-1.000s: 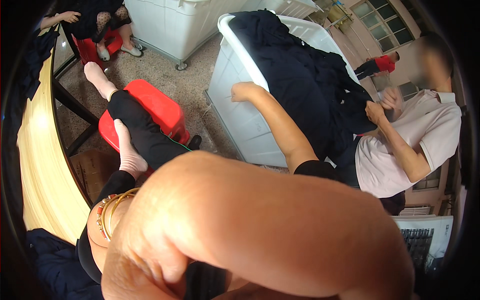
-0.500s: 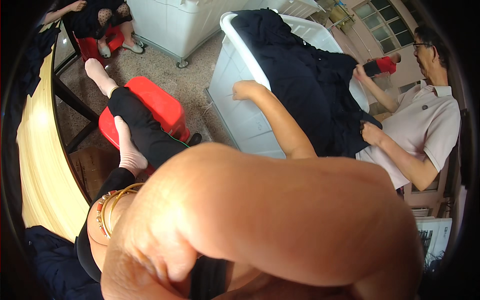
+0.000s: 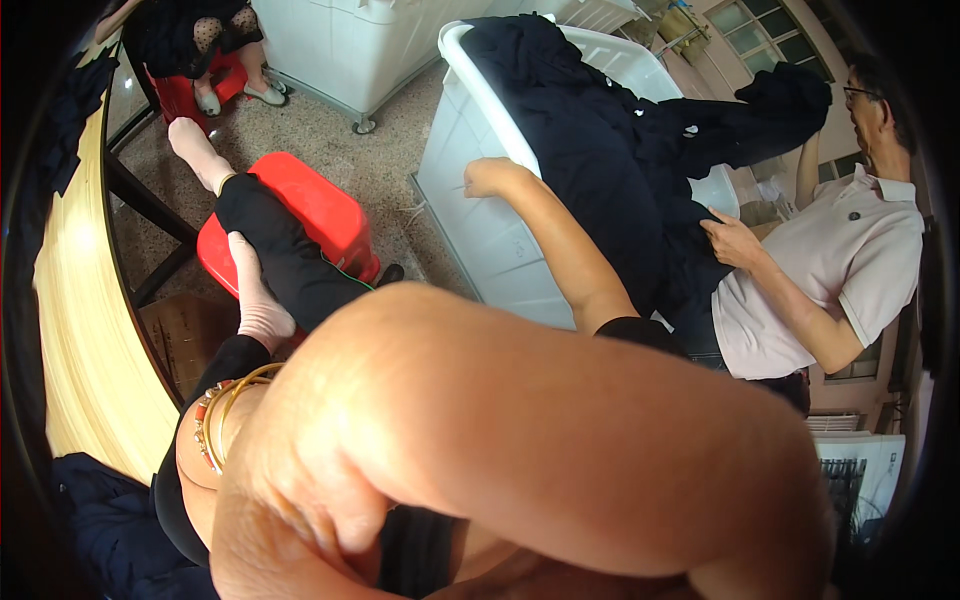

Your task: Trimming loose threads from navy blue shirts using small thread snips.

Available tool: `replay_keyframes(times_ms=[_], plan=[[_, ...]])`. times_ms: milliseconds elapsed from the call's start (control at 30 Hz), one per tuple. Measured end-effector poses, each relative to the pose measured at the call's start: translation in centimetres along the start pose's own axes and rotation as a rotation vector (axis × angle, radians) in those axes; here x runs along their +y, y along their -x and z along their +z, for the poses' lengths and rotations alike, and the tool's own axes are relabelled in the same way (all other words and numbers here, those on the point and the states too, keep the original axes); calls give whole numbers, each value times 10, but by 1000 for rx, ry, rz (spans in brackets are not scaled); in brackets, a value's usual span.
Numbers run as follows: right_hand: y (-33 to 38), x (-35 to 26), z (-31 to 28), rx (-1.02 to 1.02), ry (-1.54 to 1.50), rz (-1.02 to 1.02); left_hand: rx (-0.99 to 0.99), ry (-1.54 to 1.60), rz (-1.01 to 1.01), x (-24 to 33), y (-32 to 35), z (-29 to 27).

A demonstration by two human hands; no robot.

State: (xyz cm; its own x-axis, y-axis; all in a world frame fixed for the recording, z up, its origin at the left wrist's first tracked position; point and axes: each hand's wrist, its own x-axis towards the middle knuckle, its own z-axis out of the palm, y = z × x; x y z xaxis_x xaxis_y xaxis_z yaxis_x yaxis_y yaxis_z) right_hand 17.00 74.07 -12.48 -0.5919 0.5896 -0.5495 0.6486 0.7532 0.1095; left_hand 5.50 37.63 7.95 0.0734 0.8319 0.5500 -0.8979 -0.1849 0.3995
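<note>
My left hand (image 3: 480, 410) fills the lower foreground, very close to the camera. Gold bangles and a beaded bracelet (image 3: 215, 420) circle its wrist. Its fingertips are hidden, so whether it holds anything cannot be made out. My right hand (image 3: 492, 178), seen beyond a short black sleeve and bare forearm, is curled closed beside the white bin (image 3: 480, 110). Whatever lies in its fingers, if anything, is too small to see. Navy cloth (image 3: 590, 150) is heaped in the bin and hangs over its side.
A person (image 3: 810, 270) in a pale polo shirt lifts navy cloth at the right. Pink-socked feet in black trousers lie by a red stool (image 3: 320, 210). A wood-topped table (image 3: 85, 330) runs along the left. Someone's legs (image 3: 205, 70) and another wheeled bin (image 3: 330, 60) are at the back.
The person at the right has raised part of the navy cloth higher, and leans slightly rightward. My left hand has shifted a little down, uncovering my black right sleeve. My right hand stays put.
</note>
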Motion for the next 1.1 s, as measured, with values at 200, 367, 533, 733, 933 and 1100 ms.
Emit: replay_keyframes(times_ms=[200, 367, 533, 733, 933, 1100], plan=[[1, -4, 0, -25, 4, 31, -2, 9, -14, 0, 0, -1], [2, -3, 1, -16, 0, 27, -9, 18, -21, 2, 0, 0], [-1, -3, -1, -33, 16, 24, -16, 18, -23, 0, 0, -2], [0, -2, -1, -26, 14, 19, -33, 27, -27, -2, -3, -5], [0, -4, -1, -29, 5, 24, -34, 28, -30, -2, -3, -4], [0, -2, -1, -27, 8, 27, -45, 37, -40, -2, -4, -7]])
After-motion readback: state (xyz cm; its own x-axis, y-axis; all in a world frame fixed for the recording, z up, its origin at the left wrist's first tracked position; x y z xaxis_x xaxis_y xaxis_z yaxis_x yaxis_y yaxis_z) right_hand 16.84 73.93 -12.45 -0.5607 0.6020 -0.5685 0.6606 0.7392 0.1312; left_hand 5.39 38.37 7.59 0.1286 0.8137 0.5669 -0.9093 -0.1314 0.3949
